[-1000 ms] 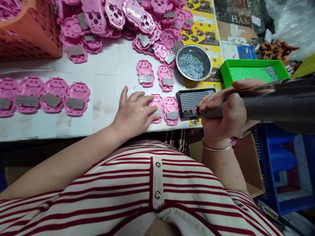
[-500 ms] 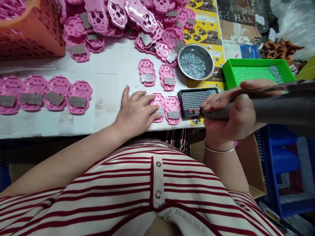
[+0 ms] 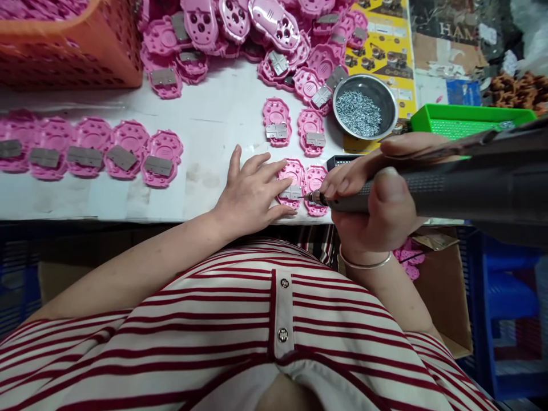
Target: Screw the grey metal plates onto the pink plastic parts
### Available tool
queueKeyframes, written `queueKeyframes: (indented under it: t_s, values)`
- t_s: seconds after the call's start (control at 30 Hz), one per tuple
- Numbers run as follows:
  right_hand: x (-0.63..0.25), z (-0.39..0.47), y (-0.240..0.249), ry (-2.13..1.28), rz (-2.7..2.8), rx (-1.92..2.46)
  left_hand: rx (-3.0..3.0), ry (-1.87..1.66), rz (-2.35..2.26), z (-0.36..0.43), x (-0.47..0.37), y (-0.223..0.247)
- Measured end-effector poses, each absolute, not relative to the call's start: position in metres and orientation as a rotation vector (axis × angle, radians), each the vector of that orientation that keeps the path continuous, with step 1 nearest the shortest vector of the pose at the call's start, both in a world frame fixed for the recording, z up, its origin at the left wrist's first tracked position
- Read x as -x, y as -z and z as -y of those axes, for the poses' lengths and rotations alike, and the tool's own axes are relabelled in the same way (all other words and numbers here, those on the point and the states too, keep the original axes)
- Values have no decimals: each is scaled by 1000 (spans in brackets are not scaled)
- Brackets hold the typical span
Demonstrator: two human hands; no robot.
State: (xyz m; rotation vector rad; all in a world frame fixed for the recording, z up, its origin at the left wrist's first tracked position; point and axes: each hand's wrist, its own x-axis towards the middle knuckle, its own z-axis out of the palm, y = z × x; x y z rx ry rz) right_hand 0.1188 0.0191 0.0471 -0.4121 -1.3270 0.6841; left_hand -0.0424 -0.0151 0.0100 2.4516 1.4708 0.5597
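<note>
My left hand (image 3: 252, 191) lies spread, its fingertips on a pink plastic casing (image 3: 291, 170) with a grey metal plate (image 3: 291, 192). In my right hand (image 3: 377, 200) is a dark electric screwdriver (image 3: 428, 191), held level, fingers wrapped round its body. Its thin bit (image 3: 305, 197) points left and reaches the right side of that plate; contact is too small to tell. A second pink casing (image 3: 315, 178) sits just beside, partly covered by the screwdriver's tip. Two more casings, one of them (image 3: 276, 117) with a plate, lie farther back.
A steel bowl (image 3: 389, 123) of small screws stands behind my right hand, near a green tray (image 3: 471, 114) and a mostly hidden black tray (image 3: 338, 160). Casings line up at left (image 3: 161, 151). Behind are a casing pile (image 3: 240, 28) and an orange basket (image 3: 103, 51).
My right hand has brought the screwdriver left, from over the black tray to the casing under my left fingers. My left hand stays on that casing; the whole view has shifted.
</note>
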Motion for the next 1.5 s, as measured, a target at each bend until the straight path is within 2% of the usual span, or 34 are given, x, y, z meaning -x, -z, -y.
queueKeyframes:
  t_s: [0.6,0.77,0.97,1.17,1.5]
  values:
    - [-117,-19,-39,-703,1363,600,-2452,-580,-1480,16,41,-8]
    - [-115,-15,-55,-746,1296,506,-2364,-720,-1420,14,40,-9]
    - [-120,-6,-79,-836,1258,324,-2163,-709,-1302,10,37,-19]
    - [-119,1,-86,-869,1210,407,-2096,-782,-1259,11,36,-21]
    - [-118,-4,-70,-810,1306,444,-2224,-661,-1350,13,32,-22]
